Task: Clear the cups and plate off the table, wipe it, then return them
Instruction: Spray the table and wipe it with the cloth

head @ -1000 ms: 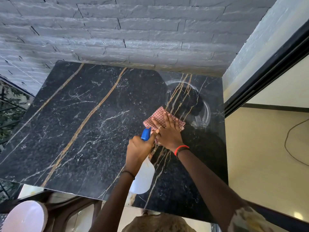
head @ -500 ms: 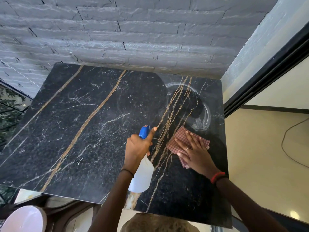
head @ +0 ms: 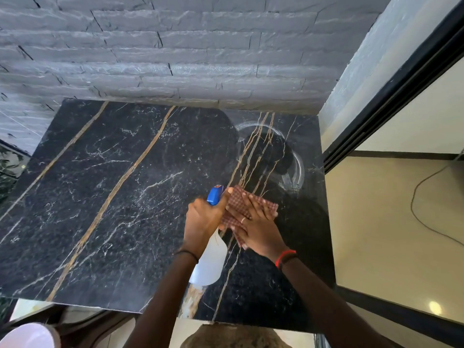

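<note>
Now presses right hand (head: 258,229), fingers straight, on checked cloth (head: 236,202) on desk (head: 113,197) just beside spray bottle (head: 212,262) gripped in left hand (head: 202,221), risks knocking bottle loose mid-swipe, with cups and plate out of view.

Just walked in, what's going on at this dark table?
A person is wiping the black gold-veined marble table. Their right hand presses a red checked cloth flat on the table's right side. The left hand grips a white spray bottle with a blue nozzle right beside it. So the wiping step is under way.
</note>
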`<state>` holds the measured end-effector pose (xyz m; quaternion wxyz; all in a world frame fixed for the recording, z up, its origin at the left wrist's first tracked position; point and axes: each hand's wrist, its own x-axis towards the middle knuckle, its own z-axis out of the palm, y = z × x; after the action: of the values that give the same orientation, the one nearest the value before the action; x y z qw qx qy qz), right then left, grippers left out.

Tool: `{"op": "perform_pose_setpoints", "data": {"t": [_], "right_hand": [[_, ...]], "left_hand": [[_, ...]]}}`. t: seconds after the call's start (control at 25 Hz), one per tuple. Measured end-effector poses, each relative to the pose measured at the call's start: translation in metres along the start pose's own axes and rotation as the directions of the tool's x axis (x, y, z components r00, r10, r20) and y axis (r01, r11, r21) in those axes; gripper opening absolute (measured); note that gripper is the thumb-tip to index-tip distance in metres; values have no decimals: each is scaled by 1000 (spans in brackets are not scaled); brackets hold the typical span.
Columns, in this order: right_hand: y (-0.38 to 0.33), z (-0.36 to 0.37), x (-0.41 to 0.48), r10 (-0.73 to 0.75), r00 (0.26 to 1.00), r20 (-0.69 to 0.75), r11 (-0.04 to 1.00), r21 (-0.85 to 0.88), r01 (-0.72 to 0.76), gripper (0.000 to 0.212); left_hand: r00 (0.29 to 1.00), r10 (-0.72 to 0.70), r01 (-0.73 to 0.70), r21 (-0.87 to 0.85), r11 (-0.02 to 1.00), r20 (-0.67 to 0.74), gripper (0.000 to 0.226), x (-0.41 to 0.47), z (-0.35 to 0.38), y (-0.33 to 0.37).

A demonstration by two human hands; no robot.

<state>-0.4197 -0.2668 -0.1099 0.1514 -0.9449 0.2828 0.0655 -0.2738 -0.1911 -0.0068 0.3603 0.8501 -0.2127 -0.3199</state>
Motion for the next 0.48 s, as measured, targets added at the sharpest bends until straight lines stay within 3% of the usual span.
{"op": "perform_pose_setpoints", "data": {"t": [0.2, 0.28, 0.4, 0.48], "right_hand": [[54, 5, -90, 301, 951, -66, 953, -7, -302, 52], [73, -1, -104, 390, 918, -76, 921, 28, -389, 53], [81, -4, -109, 441, 893, -91, 897, 69, -436, 52], [78, -4, -108, 444, 887, -126, 895, 90, -436, 51]], "left_hand": [[986, 92, -97, 31, 995, 136, 42, -5, 38, 29], [978, 129, -140, 56, 989, 167, 49, -8, 57, 43], [974, 152, -177, 141, 974, 169, 63, -12, 86, 62], [973, 158, -187, 172, 967, 170, 61, -13, 103, 69]]}}
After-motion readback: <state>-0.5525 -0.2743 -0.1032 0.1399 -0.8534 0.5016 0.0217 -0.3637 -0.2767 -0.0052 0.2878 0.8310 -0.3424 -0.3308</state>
